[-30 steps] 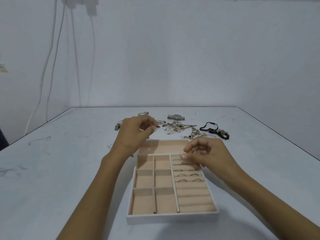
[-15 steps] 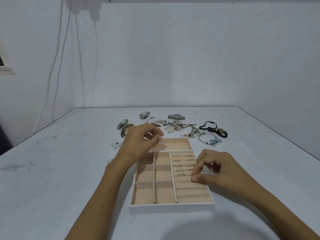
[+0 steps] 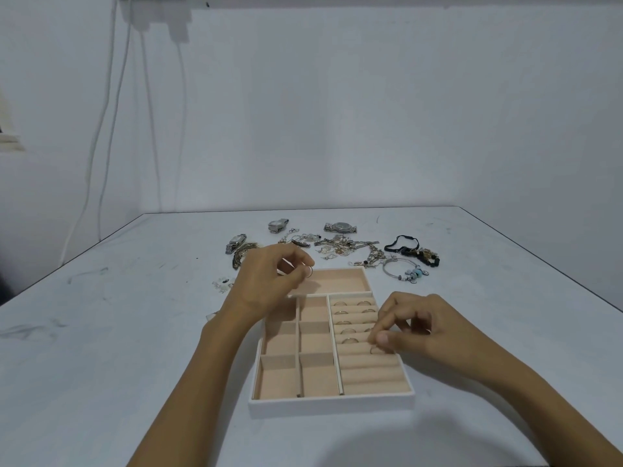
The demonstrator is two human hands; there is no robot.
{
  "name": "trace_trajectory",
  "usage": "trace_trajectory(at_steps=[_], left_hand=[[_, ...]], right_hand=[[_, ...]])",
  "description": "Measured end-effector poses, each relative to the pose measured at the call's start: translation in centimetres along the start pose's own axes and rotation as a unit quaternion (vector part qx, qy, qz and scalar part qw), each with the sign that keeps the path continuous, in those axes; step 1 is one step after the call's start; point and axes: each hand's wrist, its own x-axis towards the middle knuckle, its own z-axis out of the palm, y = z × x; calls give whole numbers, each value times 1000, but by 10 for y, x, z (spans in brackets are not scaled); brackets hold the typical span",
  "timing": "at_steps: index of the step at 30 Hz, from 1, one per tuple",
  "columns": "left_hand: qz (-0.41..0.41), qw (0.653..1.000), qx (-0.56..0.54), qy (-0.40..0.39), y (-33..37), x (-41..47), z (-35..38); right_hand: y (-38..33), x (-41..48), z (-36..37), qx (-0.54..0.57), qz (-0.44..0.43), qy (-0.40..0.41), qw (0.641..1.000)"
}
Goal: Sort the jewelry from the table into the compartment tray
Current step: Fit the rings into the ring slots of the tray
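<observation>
White compartment tray with peach lining: about nine rings slotted in padded ring rows. Right hand pinches thin ring into row; left hand pinches another ring. Watches, chains, bracelets pile left on table.

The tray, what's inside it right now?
In the tray, rings sit in the padded rolls. The square pockets look bare. The right hand and left hand cover some parts.

Both hands pinch (fingertips closed): left hand raised, right hand lower.
</observation>
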Motion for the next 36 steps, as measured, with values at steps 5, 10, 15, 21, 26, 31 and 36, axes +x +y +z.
trace_trajectory(at_steps=[5,10,15,21,26,31,36], left_hand=[[4,1000,-1,-8,1,-1,0],[0,1000,-8,-11,0,0,0],[-3,999,-28,-17,4,-1,0],[-6,993,-95,-63,24,-6,-1],[22,968,-107,-226,37,-15,-1],[31,940,-103,-325,46,-23,0],[28,931,-84,-353,43,-24,4]], right_hand=[[0,1,1,5,0,0,1000],[6,3,0,-15,-1,2,1000],[7,3,1,-19,-2,2,1000],[29,10,-3,-126,26,171,977],[44,13,4,-339,84,21,937],[41,12,7,-357,95,8,929],[43,12,8,-372,88,10,924]])
